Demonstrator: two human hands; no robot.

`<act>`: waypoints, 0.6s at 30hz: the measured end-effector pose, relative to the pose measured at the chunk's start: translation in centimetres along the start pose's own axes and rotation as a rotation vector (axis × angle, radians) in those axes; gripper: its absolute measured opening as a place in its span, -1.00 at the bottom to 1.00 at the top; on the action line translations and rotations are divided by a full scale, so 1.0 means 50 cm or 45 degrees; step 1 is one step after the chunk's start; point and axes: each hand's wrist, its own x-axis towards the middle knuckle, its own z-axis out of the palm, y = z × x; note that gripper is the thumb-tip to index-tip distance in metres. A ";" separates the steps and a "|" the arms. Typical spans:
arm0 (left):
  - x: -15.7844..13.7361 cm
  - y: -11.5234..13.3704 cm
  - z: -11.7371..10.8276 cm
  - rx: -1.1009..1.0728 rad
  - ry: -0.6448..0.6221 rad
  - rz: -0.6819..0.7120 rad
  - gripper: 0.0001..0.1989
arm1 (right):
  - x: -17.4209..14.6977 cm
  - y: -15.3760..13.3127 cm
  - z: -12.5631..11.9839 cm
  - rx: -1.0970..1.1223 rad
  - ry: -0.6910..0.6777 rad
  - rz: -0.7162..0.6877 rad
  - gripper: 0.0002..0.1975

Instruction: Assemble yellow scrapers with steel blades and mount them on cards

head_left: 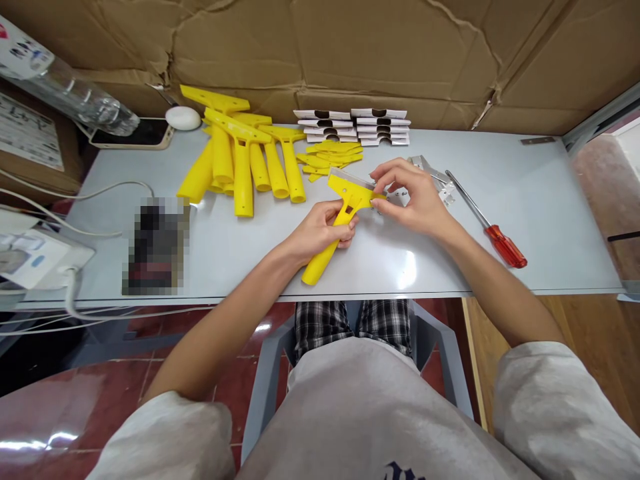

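A yellow plastic scraper (323,261) is tilted over the front middle of the table, head up and to the right. My left hand (327,229) is closed around its handle just below the head. A metal strip (351,177) lies along the head's top edge. With thumb and fingers, my right hand (413,197) grips the right end of the head; any small part between the fingertips is hidden. Small screws (403,194) lie by the right hand, partly covered. Behind that hand are loose metal plates (423,163).
Several yellow scraper handles (243,173) are piled at the back left, beside flat yellow pieces (333,157) and stacked white packets (383,127). A red-handled screwdriver (505,247) lies right. Phone (133,133), white mouse (183,118), power strip (45,257) and cables are left. Cardboard (350,53) walls the back.
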 end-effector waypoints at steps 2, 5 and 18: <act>0.001 -0.001 0.000 0.000 -0.001 0.002 -0.76 | 0.004 -0.002 0.000 0.007 -0.003 0.006 -0.63; 0.001 -0.002 -0.001 -0.023 0.013 0.006 -0.75 | 0.003 -0.015 -0.026 -0.063 0.023 0.012 -0.62; 0.009 -0.005 -0.008 -0.226 0.061 -0.019 -0.67 | -0.313 -0.009 -0.254 -1.124 0.025 0.970 -0.43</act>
